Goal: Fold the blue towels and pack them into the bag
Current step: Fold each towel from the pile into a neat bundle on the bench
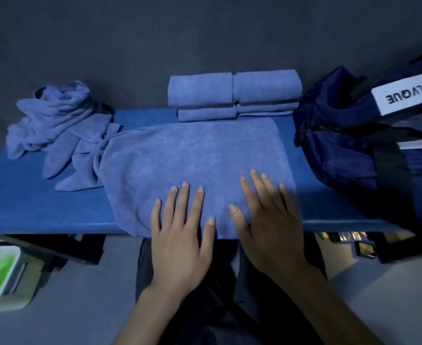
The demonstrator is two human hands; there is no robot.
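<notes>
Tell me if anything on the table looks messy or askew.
The spread towel is bunched along its left edge, not flat, and its near edge overhangs the table. A crumpled pile lies far left.

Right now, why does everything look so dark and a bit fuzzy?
Head view: dim, bluish light; the right hand is motion-blurred at its fingers, while the left hand looks sharper; the wide lens bends the table edge and bag.

One blue towel (192, 158) lies spread flat at the middle of the bench (30, 202), its near edge overhanging. Four folded towels (233, 94) are stacked behind it. Crumpled towels (58, 128) heap at left. The navy bag (369, 135) stands at right.
</notes>
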